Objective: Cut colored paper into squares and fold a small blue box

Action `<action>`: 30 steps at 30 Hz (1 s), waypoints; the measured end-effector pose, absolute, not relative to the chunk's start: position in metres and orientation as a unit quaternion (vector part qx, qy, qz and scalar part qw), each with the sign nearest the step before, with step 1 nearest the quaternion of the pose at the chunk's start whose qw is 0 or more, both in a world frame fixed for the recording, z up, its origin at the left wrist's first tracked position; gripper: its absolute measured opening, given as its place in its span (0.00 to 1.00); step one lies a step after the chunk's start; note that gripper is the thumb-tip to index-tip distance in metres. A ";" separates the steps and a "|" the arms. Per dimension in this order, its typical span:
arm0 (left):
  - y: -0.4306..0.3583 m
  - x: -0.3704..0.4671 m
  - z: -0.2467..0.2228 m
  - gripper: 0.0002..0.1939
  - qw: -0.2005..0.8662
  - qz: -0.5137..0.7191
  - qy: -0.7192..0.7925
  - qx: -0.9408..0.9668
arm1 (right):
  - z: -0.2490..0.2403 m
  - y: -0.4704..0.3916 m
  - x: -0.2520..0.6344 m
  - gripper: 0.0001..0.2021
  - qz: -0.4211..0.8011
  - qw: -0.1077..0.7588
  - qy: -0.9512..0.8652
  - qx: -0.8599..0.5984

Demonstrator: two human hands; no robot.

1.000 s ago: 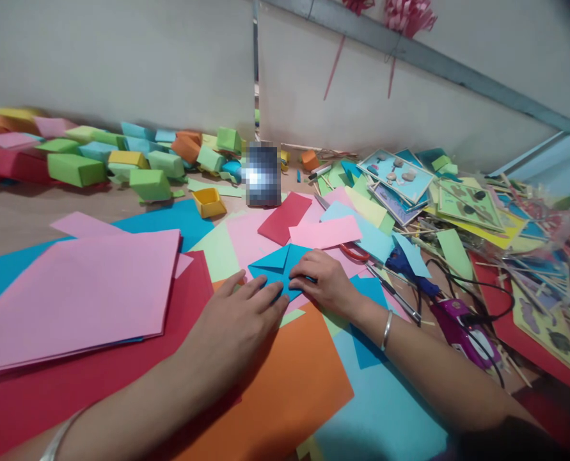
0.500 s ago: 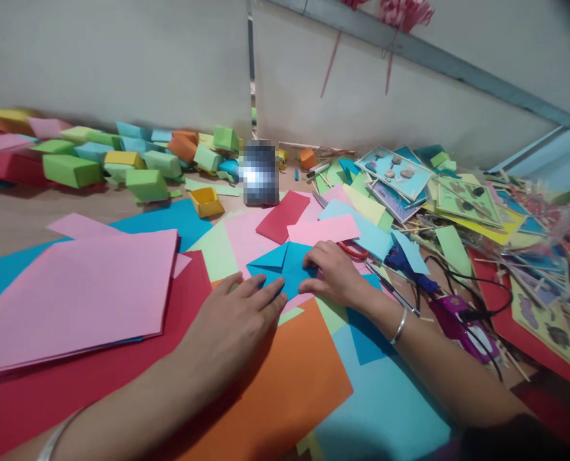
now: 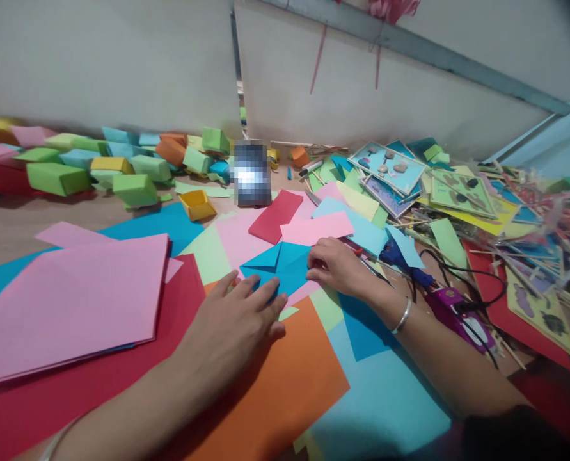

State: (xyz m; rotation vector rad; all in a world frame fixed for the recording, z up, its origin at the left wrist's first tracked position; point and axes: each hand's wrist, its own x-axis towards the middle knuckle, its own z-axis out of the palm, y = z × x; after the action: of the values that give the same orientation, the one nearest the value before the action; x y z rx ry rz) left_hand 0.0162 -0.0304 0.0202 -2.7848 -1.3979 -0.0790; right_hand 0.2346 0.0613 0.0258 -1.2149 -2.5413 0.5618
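A blue sheet of paper (image 3: 289, 261) lies in front of me, its left corner folded inward to a triangle. My left hand (image 3: 246, 307) rests flat with fingers spread, fingertips on the paper's near left edge. At the paper's right side, my right hand (image 3: 337, 266) has its fingers curled and pinched on the edge. Under and around the blue paper are an orange sheet (image 3: 270, 384), a light blue sheet (image 3: 385, 397) and pale green paper. A pink strip (image 3: 318, 226) and a red folded piece (image 3: 276, 216) lie just beyond it.
A pink paper stack (image 3: 83, 294) lies at left on red paper (image 3: 179, 314). Folded paper boxes (image 3: 59, 178) line the wall. A phone-like device (image 3: 252, 173) stands at the back. A purple glue gun or similar tool (image 3: 457, 317), cords, sticks and decorated cards (image 3: 390, 166) clutter the right.
My right hand's fingers have closed further on the blue paper's right edge. My left hand has kept nearly the same place, its thumb now showing. The whole view has shifted slightly.
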 end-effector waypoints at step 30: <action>-0.023 -0.008 0.021 0.13 -0.055 -0.057 -0.390 -0.917 | 0.026 0.076 0.255 0.22 0.006 0.139 -0.940 -0.311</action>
State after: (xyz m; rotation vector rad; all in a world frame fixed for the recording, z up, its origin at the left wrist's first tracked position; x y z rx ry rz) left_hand -0.0079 -0.0233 0.0211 -2.9864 -1.2701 -0.1867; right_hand 0.2553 0.0757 0.0256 -0.8999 -2.7185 0.0174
